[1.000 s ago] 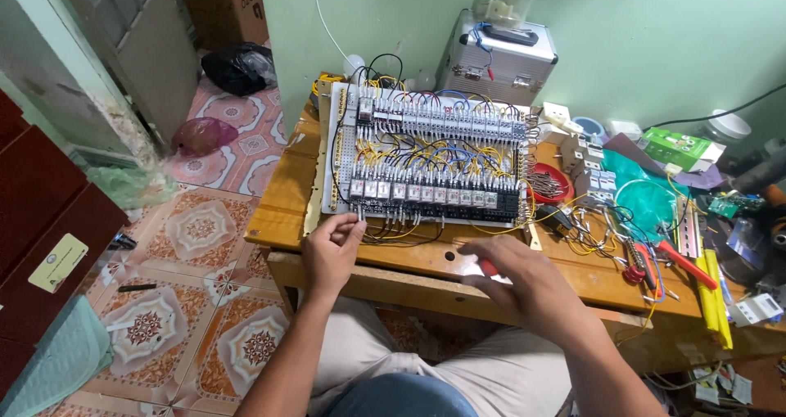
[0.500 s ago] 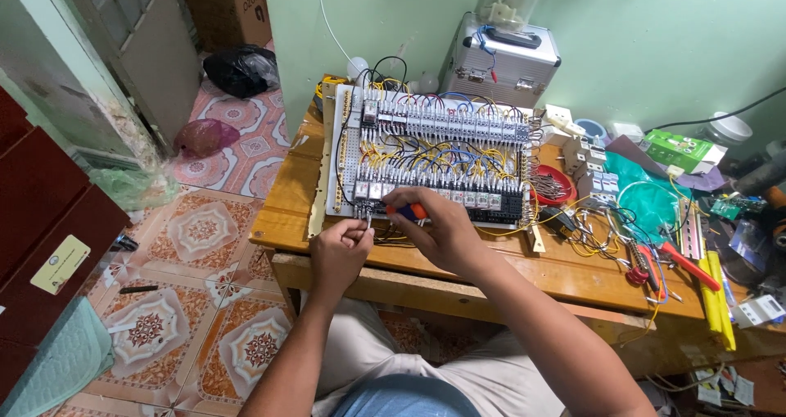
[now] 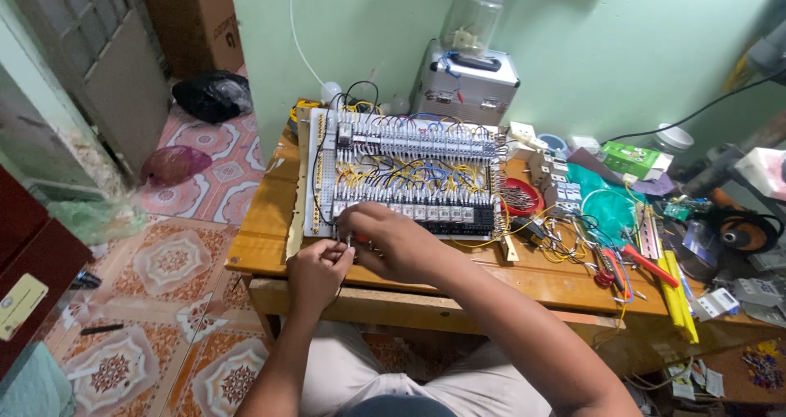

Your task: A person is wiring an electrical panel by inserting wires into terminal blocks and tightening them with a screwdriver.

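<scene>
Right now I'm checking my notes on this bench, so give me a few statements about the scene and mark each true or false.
1. Both hands meet at the near left edge of the wiring panel. True.
2. The left hand rests on the red-handled pliers. False: the pliers lie far right, untouched.
3. A silver metal case stands behind the panel. True.
4. The right hand holds a glass jar. False: the jar sits on the case.
5. The wooden table stands against a green wall. True.
</scene>
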